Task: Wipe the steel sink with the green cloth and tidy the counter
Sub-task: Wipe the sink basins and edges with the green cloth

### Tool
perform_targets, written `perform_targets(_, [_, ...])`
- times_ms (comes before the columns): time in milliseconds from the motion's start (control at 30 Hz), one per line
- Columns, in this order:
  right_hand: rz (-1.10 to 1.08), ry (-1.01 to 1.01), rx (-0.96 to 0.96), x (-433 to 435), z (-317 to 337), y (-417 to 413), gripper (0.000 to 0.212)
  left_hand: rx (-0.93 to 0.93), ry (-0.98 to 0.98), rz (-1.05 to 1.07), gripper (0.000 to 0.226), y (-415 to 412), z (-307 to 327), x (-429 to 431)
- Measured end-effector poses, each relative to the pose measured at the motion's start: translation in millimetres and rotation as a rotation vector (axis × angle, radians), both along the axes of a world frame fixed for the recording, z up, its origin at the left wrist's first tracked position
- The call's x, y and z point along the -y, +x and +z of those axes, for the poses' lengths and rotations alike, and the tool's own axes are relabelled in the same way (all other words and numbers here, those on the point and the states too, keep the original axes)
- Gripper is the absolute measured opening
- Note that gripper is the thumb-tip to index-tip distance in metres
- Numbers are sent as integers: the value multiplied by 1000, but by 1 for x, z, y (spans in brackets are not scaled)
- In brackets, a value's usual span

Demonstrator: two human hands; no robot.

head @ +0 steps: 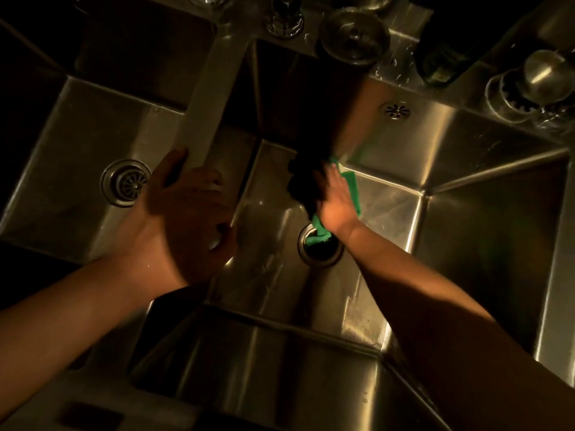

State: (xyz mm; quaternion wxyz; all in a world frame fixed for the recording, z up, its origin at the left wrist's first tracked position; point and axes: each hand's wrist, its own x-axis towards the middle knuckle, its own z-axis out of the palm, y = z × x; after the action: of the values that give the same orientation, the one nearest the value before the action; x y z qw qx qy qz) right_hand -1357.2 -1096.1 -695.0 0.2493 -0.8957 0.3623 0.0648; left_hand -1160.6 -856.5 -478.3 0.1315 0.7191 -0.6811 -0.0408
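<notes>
I look straight down into a steel double sink (389,194) in dim light. My right hand (337,203) reaches deep into the right basin and presses the green cloth (353,189) against the bottom near the far wall, just beyond the round drain (320,248). Part of the cloth hangs over the drain's edge. My left hand (186,213) rests on the steel divider (205,113) between the two basins, fingers curled over it.
The left basin has its own drain (124,182). Along the back ledge stand a tap base (283,21), a steel strainer bowl (354,34), a dark bottle (440,65) and a steel plug (541,79). An overflow grille (394,111) sits in the back wall.
</notes>
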Motion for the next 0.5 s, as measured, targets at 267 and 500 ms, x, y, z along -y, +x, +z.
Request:
perform_targets(267, [-368,55,-209,-4,19,-133,91,41,52,27,28,-5,4,4])
perform_targets(500, [-395,180,-269,-90,42,-175,78,50,64,16,31,-6,11,3])
